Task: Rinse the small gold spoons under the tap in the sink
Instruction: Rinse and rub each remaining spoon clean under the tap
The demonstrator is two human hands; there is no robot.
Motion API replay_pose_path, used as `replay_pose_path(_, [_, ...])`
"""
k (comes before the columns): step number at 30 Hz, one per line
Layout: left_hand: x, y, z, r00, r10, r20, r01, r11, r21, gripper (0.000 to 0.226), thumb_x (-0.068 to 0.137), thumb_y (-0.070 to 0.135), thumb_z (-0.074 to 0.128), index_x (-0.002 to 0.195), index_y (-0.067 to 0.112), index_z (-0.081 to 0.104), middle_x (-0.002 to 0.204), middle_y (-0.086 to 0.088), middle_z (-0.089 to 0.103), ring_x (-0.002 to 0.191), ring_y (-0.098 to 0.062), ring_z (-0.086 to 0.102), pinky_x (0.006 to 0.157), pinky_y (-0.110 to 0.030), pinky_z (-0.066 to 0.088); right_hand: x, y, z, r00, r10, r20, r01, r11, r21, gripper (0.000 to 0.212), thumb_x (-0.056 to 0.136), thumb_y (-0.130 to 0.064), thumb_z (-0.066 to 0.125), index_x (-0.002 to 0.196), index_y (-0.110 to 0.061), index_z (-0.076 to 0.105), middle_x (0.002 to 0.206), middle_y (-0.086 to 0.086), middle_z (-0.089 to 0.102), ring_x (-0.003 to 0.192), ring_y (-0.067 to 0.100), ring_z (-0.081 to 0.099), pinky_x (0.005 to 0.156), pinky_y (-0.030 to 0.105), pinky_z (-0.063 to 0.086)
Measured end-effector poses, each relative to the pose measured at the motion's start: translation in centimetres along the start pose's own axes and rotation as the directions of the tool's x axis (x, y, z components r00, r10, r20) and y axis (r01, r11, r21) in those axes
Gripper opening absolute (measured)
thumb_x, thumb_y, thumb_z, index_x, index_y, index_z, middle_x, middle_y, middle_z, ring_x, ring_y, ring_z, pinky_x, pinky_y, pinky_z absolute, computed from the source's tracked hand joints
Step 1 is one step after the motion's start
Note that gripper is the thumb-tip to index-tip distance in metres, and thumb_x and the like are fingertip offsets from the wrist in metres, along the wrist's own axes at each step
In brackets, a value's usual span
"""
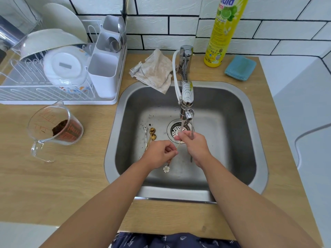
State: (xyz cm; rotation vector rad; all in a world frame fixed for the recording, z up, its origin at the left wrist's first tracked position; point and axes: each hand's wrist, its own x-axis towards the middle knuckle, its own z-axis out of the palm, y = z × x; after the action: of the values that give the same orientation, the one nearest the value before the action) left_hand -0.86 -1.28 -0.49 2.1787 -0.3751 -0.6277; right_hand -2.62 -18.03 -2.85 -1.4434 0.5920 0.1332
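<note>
**Gold spoon held under the running tap**

A thin gold spoon (173,155) with a white flower charm at its handle end is held over the sink (250,111), slanting from the flower, low and near the person, up toward the drain (176,128). The left hand (158,153) pinches the handle between thumb and fingers about midway along its length. The right hand (194,144) is closed around the bowl end, which is hidden by the fingers, and the stream of water from the tap (186,90) falls right onto those fingertips above the drain.

More spoons (151,136) lie on the sink floor just left of the drain: two with gold bowls side by side and a paler one beside them, their handles running under the left hand. Dark specks dot the steel around them.

On the wooden counter (53,185) behind the sink, a crumpled beige cloth (155,72) hangs over the rim next to the tap's base. To the right stand a yellow bottle of dish soap (223,33) and a blue sponge (240,68). To the left, a white dish rack (53,93) holds plates, bowls and a cutlery holder, and in front of it a clear measuring jug (53,127) lies tilted with brown powder inside.
</note>
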Motion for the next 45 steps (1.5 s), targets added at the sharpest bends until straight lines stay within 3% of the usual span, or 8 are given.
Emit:
replay_pose_path(9, [-0.1,-0.1,-0.3,0.999,-0.042,0.011,0.043,0.995,-0.093,0.007,0.090,0.015,0.073,0.090,0.007,0.071,0.065,-0.001,0.068,0.049,-0.007,0.065,0.051,-0.018,0.054,-0.1,0.2,-0.3,0.995,-0.034,0.090,0.036,0.999,-0.017,0.009,0.100,-0.019,0.066,0.100,-0.017,0.075,0.092,-0.009,0.082,0.086,-0.010,0.071,0.069,0.008,0.045])
replay_pose_path(14, [-0.1,-0.5,-0.3,0.999,-0.050,0.011,0.050,0.992,-0.119,0.006,0.090,0.015,0.072,0.089,0.010,0.072,0.069,-0.003,0.070,0.052,-0.011,0.068,0.051,-0.021,0.057,0.0,-0.1,-0.4,0.991,0.018,0.132,-0.016,1.000,-0.011,0.015,0.103,-0.018,0.059,0.106,-0.021,0.073,0.106,-0.006,0.081,0.047,-0.007,0.055,0.049,0.011,0.037])
replay_pose_path(21, [0.1,-0.7,0.1,0.998,-0.060,0.015,0.062,0.981,-0.182,0.007,0.093,0.012,0.068,0.088,0.008,0.071,0.072,-0.008,0.072,0.055,-0.012,0.068,0.052,-0.023,0.058,-0.3,-0.2,-0.4,0.998,-0.046,0.032,0.047,0.999,-0.007,0.025,0.100,-0.033,0.067,0.090,-0.013,0.078,0.088,-0.010,0.081,0.079,-0.012,0.070,0.059,0.001,0.044])
replay_pose_path(26, [0.0,-1.1,0.0,0.992,-0.082,0.092,0.101,0.971,-0.215,0.013,0.097,0.013,0.062,0.088,0.014,0.070,0.072,-0.001,0.073,0.065,-0.016,0.073,0.058,-0.027,0.060,-0.2,-0.1,-0.5,0.986,0.004,0.167,-0.015,0.998,0.063,0.017,0.099,-0.025,0.068,0.115,-0.027,0.075,0.109,-0.005,0.079,0.047,-0.002,0.049,0.043,0.017,0.033])
replay_pose_path(31, [-0.1,-1.2,0.2,0.986,-0.081,0.144,0.111,0.971,-0.213,0.016,0.099,0.017,0.060,0.086,0.019,0.069,0.074,0.003,0.074,0.070,-0.019,0.075,0.061,-0.030,0.061,-0.2,-0.3,-0.5,0.997,0.007,0.081,-0.014,0.997,0.080,0.006,0.094,-0.021,0.075,0.090,-0.018,0.077,0.084,-0.004,0.078,0.047,-0.005,0.055,0.044,0.008,0.039])
replay_pose_path(35, [-0.1,-1.2,0.1,0.985,-0.100,0.142,0.131,0.964,-0.230,0.016,0.099,0.017,0.059,0.087,0.018,0.069,0.073,0.003,0.073,0.069,-0.019,0.075,0.062,-0.031,0.062,0.0,-0.2,-0.8,0.994,0.036,0.104,-0.041,0.998,0.045,0.013,0.101,-0.024,0.066,0.102,-0.019,0.078,0.092,-0.008,0.081,0.042,0.001,0.039,0.042,0.017,0.032])
replay_pose_path(40, [-0.1,-1.1,0.1,0.983,-0.088,0.162,0.125,0.964,-0.236,0.019,0.100,0.013,0.055,0.089,0.017,0.070,0.071,0.002,0.071,0.066,-0.019,0.073,0.063,-0.031,0.061,-0.1,0.3,-0.3,0.993,-0.031,0.117,0.032,0.999,-0.009,0.017,0.087,-0.015,0.080,0.100,-0.024,0.078,0.068,-0.023,0.067,0.058,-0.005,0.058,0.051,0.012,0.044])
replay_pose_path(45, [-0.1,-1.0,0.4,0.982,-0.065,0.175,0.099,0.976,-0.194,0.019,0.100,0.012,0.052,0.091,0.014,0.069,0.070,0.000,0.070,0.062,-0.022,0.071,0.060,-0.032,0.060,0.1,0.1,-0.4,1.000,-0.022,0.013,0.022,1.000,-0.003,0.017,0.097,-0.030,0.069,0.088,-0.018,0.077,0.090,-0.006,0.082,0.069,-0.007,0.070,0.057,0.003,0.046])
